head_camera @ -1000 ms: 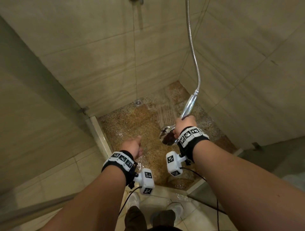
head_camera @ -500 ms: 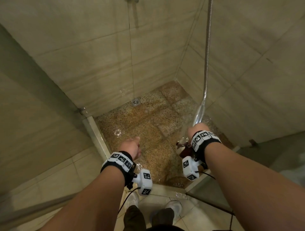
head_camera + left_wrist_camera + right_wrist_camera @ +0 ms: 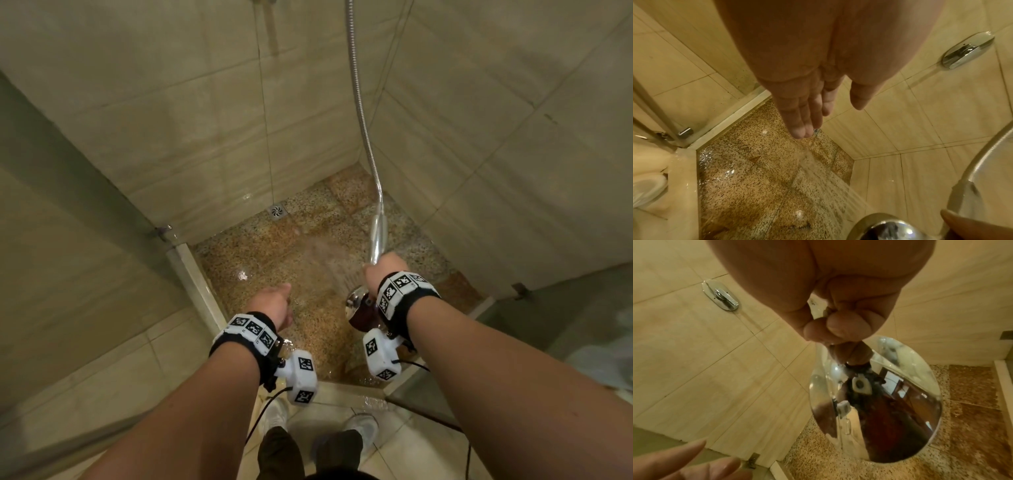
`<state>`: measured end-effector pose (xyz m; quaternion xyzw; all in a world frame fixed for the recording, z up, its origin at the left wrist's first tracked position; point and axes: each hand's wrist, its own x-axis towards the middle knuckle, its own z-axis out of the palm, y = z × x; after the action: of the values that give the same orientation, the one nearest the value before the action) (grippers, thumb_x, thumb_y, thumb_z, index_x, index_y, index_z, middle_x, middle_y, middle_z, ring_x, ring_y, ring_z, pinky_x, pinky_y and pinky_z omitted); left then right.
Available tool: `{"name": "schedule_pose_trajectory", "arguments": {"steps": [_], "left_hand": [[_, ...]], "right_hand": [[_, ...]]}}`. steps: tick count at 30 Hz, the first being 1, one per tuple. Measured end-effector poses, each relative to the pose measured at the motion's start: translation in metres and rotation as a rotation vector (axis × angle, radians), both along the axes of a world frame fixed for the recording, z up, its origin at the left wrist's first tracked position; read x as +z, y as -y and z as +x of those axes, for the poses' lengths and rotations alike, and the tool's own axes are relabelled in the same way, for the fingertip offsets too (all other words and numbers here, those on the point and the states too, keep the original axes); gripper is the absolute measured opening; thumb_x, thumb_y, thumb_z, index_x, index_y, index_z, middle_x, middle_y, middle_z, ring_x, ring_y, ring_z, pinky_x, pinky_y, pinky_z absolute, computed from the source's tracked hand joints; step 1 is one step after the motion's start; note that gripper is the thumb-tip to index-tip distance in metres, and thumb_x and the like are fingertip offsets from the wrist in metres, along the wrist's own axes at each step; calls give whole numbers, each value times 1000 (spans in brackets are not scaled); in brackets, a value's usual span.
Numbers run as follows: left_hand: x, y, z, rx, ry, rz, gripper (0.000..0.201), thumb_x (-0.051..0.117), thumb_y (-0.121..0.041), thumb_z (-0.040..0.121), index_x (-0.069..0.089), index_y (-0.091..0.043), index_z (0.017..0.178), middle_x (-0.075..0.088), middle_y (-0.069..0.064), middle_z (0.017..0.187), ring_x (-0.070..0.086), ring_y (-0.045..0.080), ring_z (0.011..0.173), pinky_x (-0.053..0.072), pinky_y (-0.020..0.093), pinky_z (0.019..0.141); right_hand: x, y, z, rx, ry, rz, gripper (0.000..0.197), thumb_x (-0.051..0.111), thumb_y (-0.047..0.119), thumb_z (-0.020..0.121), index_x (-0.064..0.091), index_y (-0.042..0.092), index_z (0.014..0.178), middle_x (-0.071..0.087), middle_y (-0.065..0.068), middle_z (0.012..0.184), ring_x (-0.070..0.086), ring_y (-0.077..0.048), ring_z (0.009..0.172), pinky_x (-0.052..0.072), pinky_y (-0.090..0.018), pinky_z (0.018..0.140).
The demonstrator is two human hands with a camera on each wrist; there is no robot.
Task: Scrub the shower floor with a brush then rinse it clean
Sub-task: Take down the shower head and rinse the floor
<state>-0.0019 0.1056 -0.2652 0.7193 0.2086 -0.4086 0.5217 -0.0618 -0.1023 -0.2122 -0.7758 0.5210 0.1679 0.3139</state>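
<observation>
My right hand [image 3: 383, 270] [image 3: 838, 327] grips the handle of a chrome shower head [image 3: 358, 301] [image 3: 875, 399] [image 3: 888, 229]. Its metal hose [image 3: 359, 102] rises to the top of the head view. Water sprays from the head across the wet speckled shower floor [image 3: 301, 274] [image 3: 764, 178] toward the far left. My left hand [image 3: 274, 303] [image 3: 807, 116] hangs open above the floor, fingers straight, holding nothing. No brush shows in any view.
A round drain [image 3: 277, 210] sits at the far wall. Beige tiled walls [image 3: 171, 120] enclose the floor. A white curb [image 3: 195, 281] edges the left side, with a glass door hinge [image 3: 162, 233]. A chrome wall valve [image 3: 966, 52] [image 3: 723, 298] is mounted on the tiles. My shoes [image 3: 274, 416] stand outside.
My right hand swung the shower head to the right, then back a little leftward; the spray now points toward the far left of the floor. The left hand barely moved.
</observation>
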Motion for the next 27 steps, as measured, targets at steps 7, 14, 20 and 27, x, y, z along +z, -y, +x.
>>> {"name": "schedule_pose_trajectory", "arguments": {"steps": [7, 14, 20, 27], "left_hand": [[-2, 2, 3, -26, 10, 6, 23, 65, -40, 96, 63, -18, 100, 69, 11, 99, 67, 26, 82, 60, 53, 88], [-6, 2, 7, 0, -64, -38, 30, 72, -36, 90, 66, -13, 107, 70, 10, 92, 67, 28, 79, 58, 56, 90], [1, 10, 6, -3, -94, -107, 18, 66, -22, 94, 69, -15, 110, 73, 14, 103, 70, 32, 91, 58, 55, 90], [0, 23, 12, -163, -37, -39, 19, 61, -13, 91, 75, -15, 104, 71, 11, 107, 66, 34, 104, 51, 38, 90]], "right_hand": [[-2, -15, 9, 65, 62, 118, 32, 58, 32, 101, 62, 3, 115, 68, -9, 86, 67, -24, 72, 49, -28, 55], [-3, -32, 22, 35, 171, 222, 31, 59, 37, 101, 67, 7, 104, 65, -5, 67, 60, -19, 51, 44, -25, 48], [5, -32, 28, -29, 252, 248, 28, 58, 34, 102, 64, 7, 105, 64, -5, 66, 56, -14, 44, 42, -22, 42], [10, -30, 28, 18, 248, 241, 24, 59, 38, 101, 61, 15, 95, 66, -4, 69, 63, -18, 55, 49, -29, 52]]}}
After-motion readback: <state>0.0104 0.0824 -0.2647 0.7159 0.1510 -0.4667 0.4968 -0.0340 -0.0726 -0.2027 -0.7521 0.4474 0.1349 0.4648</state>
